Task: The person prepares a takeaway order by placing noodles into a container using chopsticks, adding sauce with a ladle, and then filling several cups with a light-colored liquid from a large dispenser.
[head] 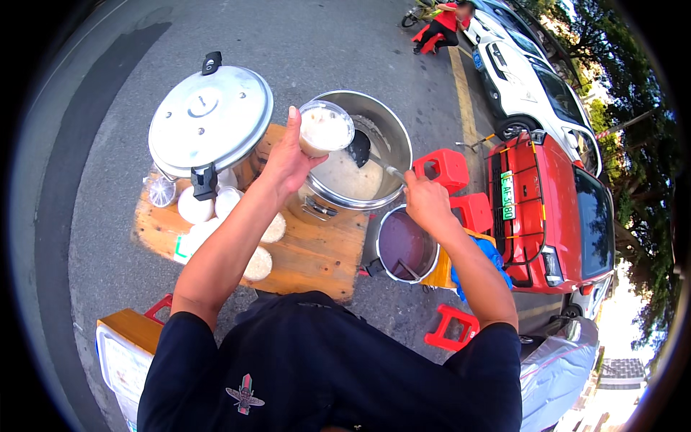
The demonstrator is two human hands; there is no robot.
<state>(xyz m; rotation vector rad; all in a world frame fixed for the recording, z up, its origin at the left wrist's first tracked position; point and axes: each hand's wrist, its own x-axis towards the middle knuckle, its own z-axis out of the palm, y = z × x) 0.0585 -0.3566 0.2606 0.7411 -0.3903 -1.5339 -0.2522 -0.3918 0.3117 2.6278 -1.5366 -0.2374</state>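
My left hand (pixel 291 156) holds a clear plastic cup (pixel 326 127) filled with a whitish food, over the near left rim of a large steel pot (pixel 397 129). Pale, soupy porridge-like food (pixel 348 175) lies in the pot. In my right hand (pixel 426 197) is the handle of a ladle (pixel 360 148), whose black bowl is inside the pot, close to the cup and above the pale food. The ladle's contents cannot be made out. Filled cups (pixel 258 263) stand on the wooden table (pixel 324 259) below my left forearm.
A pressure-cooker lid (pixel 210 116) is at the left, above white containers (pixel 195 205). Right of the table is a pot of purplish liquid (pixel 402 243). Red plastic stools (pixel 445 170), a red car (pixel 556 216) and a white car (pixel 540 86) are at right. A person in red (pixel 447 21) sits farther off.
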